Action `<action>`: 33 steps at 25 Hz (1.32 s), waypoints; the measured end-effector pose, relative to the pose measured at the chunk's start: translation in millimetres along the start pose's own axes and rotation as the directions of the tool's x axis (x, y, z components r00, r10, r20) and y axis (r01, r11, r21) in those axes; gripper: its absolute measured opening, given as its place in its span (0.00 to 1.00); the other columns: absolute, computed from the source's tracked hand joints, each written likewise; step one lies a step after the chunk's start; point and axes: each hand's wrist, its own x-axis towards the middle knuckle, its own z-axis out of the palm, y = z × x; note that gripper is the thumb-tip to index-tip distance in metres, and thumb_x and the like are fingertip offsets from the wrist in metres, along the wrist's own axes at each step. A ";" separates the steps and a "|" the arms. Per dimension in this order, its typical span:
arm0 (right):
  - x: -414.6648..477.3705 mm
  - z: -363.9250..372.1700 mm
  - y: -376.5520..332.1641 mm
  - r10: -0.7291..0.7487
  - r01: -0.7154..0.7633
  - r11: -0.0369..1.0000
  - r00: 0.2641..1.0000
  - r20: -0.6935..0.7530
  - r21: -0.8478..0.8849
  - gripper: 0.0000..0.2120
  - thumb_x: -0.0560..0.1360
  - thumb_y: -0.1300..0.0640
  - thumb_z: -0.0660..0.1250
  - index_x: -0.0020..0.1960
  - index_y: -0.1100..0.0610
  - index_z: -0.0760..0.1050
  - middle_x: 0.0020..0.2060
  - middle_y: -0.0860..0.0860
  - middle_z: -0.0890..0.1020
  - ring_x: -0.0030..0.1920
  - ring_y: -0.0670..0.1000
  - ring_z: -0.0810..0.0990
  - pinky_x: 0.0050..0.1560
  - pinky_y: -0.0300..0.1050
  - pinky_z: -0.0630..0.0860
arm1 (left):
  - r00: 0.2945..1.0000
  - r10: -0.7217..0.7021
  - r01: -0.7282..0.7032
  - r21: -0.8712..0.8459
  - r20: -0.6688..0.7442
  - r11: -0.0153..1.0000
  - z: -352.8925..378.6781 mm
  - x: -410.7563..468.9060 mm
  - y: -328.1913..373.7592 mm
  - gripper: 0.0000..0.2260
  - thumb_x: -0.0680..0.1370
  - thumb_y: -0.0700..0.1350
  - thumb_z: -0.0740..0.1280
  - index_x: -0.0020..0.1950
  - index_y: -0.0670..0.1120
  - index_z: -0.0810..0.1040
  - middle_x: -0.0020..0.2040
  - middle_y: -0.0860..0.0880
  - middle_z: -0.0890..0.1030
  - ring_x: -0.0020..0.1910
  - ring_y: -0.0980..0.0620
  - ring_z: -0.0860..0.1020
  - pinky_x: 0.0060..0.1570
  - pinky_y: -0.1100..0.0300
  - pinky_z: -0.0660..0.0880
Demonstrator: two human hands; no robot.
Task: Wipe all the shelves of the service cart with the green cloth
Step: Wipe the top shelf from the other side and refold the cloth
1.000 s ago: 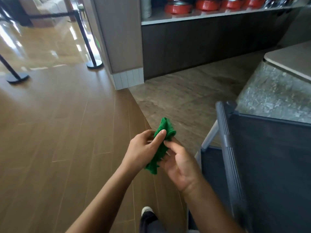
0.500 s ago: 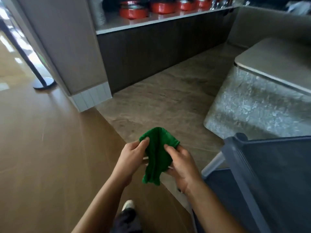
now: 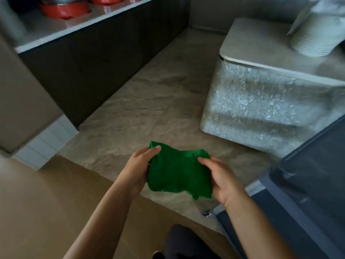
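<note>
Our left hand (image 3: 139, 171) and right hand (image 3: 222, 180) grip opposite sides of the cloth (image 3: 179, 174), midair beside the cart (image 3: 308, 184); bunched unevenly, it could slip free, we judge.

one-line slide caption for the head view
Left hand and right hand hold the green cloth spread beside the dark service cart.

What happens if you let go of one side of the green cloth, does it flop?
Probably floppy: the green cloth sags and bunches between the left hand and right hand. Likely light too, since both hands just pinch its edges.
</note>
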 end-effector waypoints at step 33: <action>255.7 -121.2 -219.7 -0.469 0.157 0.883 0.331 -0.819 -0.442 0.15 0.68 0.63 0.74 0.38 0.42 0.79 0.33 0.45 0.82 0.35 0.41 0.81 0.35 0.35 0.77 | 0.291 -0.080 -0.915 0.302 0.953 0.269 350.5 448.0 166.1 0.11 0.68 0.39 0.75 0.48 0.50 0.81 0.48 0.50 0.79 0.49 0.53 0.75 0.42 0.69 0.65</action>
